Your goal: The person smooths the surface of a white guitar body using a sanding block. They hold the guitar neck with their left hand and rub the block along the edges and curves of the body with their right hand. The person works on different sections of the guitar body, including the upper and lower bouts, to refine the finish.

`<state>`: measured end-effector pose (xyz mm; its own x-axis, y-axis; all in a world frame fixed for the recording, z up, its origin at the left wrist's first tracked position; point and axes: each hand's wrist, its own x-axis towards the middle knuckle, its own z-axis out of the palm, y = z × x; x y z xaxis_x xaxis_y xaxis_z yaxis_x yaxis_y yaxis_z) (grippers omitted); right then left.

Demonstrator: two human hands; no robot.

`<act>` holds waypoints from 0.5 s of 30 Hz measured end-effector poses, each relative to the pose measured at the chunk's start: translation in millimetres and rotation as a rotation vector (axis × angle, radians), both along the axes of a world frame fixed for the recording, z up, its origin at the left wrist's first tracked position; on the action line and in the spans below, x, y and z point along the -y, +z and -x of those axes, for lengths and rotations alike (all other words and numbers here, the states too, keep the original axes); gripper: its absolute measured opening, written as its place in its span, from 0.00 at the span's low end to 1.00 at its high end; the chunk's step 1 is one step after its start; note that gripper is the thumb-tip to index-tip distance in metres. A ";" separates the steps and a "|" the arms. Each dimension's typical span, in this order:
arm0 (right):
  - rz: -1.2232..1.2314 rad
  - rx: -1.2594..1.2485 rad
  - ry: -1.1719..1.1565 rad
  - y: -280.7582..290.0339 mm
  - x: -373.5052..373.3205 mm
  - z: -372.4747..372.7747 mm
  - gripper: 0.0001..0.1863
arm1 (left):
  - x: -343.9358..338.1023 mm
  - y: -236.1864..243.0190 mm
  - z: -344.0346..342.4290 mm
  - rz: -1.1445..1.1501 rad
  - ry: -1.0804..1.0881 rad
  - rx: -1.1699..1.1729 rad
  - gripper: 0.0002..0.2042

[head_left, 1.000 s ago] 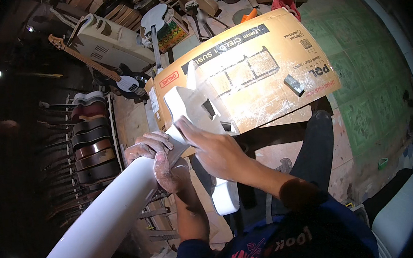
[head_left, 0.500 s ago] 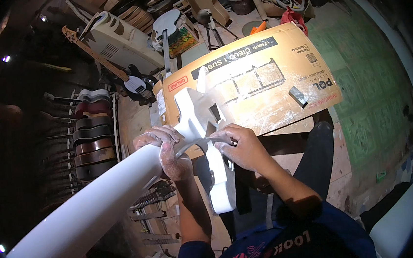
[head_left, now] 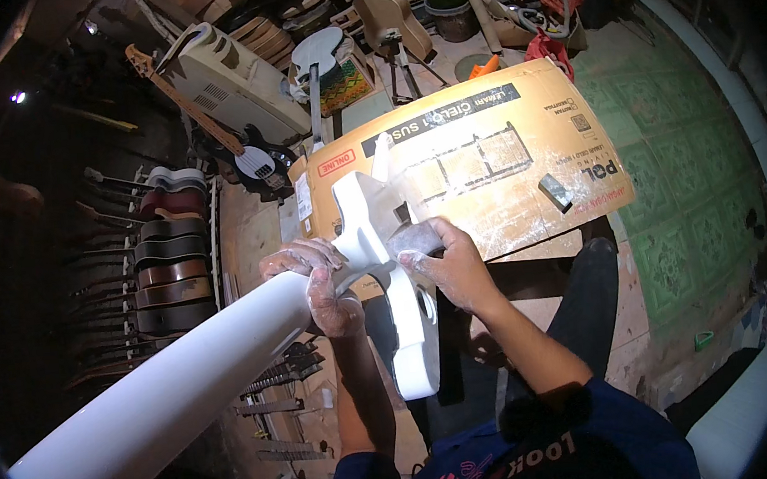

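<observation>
A white electric guitar body [head_left: 415,342] is held up in front of me, its broad white neck [head_left: 169,400] running toward the lower left. My left hand [head_left: 314,277] is closed around the neck close to where it joins the body, and its fingers are dusted white. Between the thumb and fingers of my right hand [head_left: 448,266] is a folded grey piece of sandpaper [head_left: 415,238]. It lies against the body beside the cutaway. Part of the body's far side is hidden behind my right hand.
Under the guitar lies a dusty cardboard sheet [head_left: 491,221] with a small grey block [head_left: 555,192] on it. A rack of guitars [head_left: 172,267] stands at the left. A dark bass guitar [head_left: 253,160] and a pale guitar [head_left: 317,54] lean at the back. Green tiles [head_left: 690,194] cover the right-hand floor.
My right hand has shifted slightly up with the sandpaper, out of the cutaway curve onto the body's side. The guitar has tilted a little; my left hand keeps its grip.
</observation>
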<state>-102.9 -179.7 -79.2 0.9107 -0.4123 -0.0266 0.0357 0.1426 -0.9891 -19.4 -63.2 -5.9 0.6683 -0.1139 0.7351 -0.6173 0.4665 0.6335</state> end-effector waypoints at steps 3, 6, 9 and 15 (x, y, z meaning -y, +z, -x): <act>-0.149 0.026 -0.090 12.7 -14.9 -2.0 0.14 | -3.4 -4.7 -5.8 0.006 0.014 0.021 0.11; -0.006 -0.063 -0.085 8.6 -23.0 -8.6 0.14 | -5.4 -6.3 -7.7 -0.011 0.019 0.038 0.11; 0.208 0.090 -0.285 7.3 -32.4 -27.3 0.14 | -7.1 -7.7 -4.9 -0.069 -0.020 0.074 0.12; 0.172 0.085 -0.344 7.8 -40.6 -29.7 0.10 | -1.5 -4.9 -4.2 -0.024 -0.016 -0.002 0.11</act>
